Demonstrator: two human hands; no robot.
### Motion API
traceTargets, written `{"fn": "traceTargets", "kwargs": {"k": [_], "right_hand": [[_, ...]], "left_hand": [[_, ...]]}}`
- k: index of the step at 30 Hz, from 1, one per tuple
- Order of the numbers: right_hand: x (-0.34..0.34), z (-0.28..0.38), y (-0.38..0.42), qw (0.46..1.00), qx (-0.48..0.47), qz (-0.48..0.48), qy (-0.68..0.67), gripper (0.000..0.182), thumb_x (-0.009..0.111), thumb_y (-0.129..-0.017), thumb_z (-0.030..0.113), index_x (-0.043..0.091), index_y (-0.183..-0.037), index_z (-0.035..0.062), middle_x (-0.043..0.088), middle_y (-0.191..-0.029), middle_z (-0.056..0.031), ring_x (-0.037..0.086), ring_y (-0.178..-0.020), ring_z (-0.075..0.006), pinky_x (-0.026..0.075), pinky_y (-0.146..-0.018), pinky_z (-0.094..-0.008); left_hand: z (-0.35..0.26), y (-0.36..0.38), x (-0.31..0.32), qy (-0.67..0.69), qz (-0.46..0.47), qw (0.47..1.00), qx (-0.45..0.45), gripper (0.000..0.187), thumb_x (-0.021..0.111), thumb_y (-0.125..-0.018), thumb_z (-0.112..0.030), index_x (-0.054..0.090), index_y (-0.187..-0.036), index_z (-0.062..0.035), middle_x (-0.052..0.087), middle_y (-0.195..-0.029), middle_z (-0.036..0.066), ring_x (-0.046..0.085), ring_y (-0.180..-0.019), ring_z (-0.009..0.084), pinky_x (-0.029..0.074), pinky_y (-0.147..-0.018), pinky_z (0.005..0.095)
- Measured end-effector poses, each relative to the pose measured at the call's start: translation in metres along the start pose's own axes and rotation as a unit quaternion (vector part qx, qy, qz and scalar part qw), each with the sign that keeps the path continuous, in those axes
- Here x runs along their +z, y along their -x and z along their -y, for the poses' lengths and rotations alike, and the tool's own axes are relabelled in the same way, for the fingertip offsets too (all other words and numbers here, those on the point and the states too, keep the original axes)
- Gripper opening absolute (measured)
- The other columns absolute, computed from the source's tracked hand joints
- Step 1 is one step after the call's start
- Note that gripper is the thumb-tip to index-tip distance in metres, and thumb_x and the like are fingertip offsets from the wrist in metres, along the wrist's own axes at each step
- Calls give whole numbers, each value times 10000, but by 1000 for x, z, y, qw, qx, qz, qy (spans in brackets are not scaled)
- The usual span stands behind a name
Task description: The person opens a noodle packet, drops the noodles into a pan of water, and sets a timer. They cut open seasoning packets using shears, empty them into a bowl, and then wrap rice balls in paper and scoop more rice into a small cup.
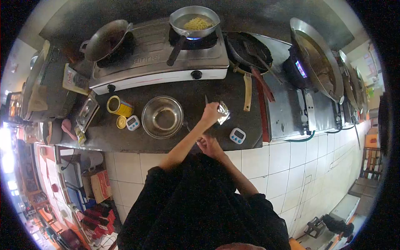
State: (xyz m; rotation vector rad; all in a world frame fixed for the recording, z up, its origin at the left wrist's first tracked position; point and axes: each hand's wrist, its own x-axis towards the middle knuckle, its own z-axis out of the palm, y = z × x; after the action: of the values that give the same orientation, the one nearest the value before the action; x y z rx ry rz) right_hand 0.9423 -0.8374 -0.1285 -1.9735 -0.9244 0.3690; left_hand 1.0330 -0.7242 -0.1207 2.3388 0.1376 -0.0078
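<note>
My left hand (211,113) reaches across the counter, its fingers closed on the edge of a shiny silver foil packet (224,113). A thin, pointed dark object (206,99) shows just beyond that hand. Closer to my body, my right hand (209,146) has its fingers curled in; what they hold, if anything, is hidden. To the left stands a round steel bowl (151,118), which looks to have nothing in it. A white digital timer (237,136) lies to the right of my hands.
Noodles (197,24) sit in a pan (175,19) over a lit burner. A wok (93,46) rests on the stove's left side. An open yellow can (125,109) and a second timer (132,123) stand left. Pan handles (247,93) jut out at right, near a large wok (339,83).
</note>
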Motion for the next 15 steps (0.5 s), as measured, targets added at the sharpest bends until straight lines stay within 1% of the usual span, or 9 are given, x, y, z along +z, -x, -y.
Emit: {"fn": "traceTargets", "kwargs": {"k": [1,2,3,5,8,10,13,14,15], "right_hand": [[0,-3,-3,997,-66,-9,24,275,588,-767,73,480,-1017,32,585,-829,-158,594,-764,-350,480,-655,-423],[-3,0,-10,997,-19,-47,66,270,591,-771,83,487,-1014,30,581,-849,-167,591,-784,-354,481,-657,-426],[-8,8,-17,990,28,-83,108,266,593,-774,93,495,-1012,28,577,-870,-175,589,-803,-359,482,-659,-428],[-12,10,-31,969,117,-123,178,272,603,-775,112,503,-1011,22,574,-881,-191,586,-824,-367,484,-665,-435],[-17,2,-51,942,209,-97,244,300,628,-761,142,512,-999,-1,579,-862,-210,586,-827,-376,489,-674,-440],[-23,1,-57,934,236,-31,267,323,653,-745,167,525,-967,-30,581,-858,-220,586,-827,-381,494,-678,-436],[-28,-3,-60,928,219,-11,300,351,706,-694,192,548,-879,-61,593,-815,-225,594,-763,-387,505,-661,-413],[-26,-26,-56,940,153,-23,304,367,737,-666,189,564,-843,-82,615,-768,-188,622,-678,-312,515,-627,-368],[-34,-29,-55,959,222,-4,175,342,723,-685,175,569,-858,-76,618,-753,-163,623,-663,-276,512,-611,-354]], "left_hand": [[-6,5,-23,49,8,999,-20,381,743,-663,-239,564,-902,-4,617,-805,140,628,-685,271,533,-599,336],[-10,10,-46,181,11,982,-46,357,724,-716,-260,570,-930,-19,625,-831,97,620,-676,200,533,-586,311],[-11,20,-56,503,12,857,-112,294,676,-785,-231,563,-990,-52,623,-866,49,619,-716,147,531,-590,302],[12,30,-75,728,10,680,-85,230,600,-850,-151,530,-1062,-94,612,-896,18,612,-742,130,527,-646,299],[27,57,-111,806,-14,588,-67,235,555,-869,-85,502,-1096,-117,593,-925,20,601,-783,132,513,-727,299],[40,73,-124,794,-50,605,-39,247,554,-866,-69,489,-1099,-119,584,-937,19,594,-804,130,506,-742,292],[56,88,-138,775,-90,626,-17,286,543,-858,-28,449,-1113,-118,571,-972,26,582,-865,136,494,-777,306],[58,93,-142,771,-113,627,-28,295,540,-857,-22,442,-1117,-119,571,-971,27,581,-872,139,491,-786,312],[58,99,-148,766,-136,627,-39,303,537,-856,-16,434,-1122,-120,571,-970,29,580,-878,141,489,-795,318]]}}
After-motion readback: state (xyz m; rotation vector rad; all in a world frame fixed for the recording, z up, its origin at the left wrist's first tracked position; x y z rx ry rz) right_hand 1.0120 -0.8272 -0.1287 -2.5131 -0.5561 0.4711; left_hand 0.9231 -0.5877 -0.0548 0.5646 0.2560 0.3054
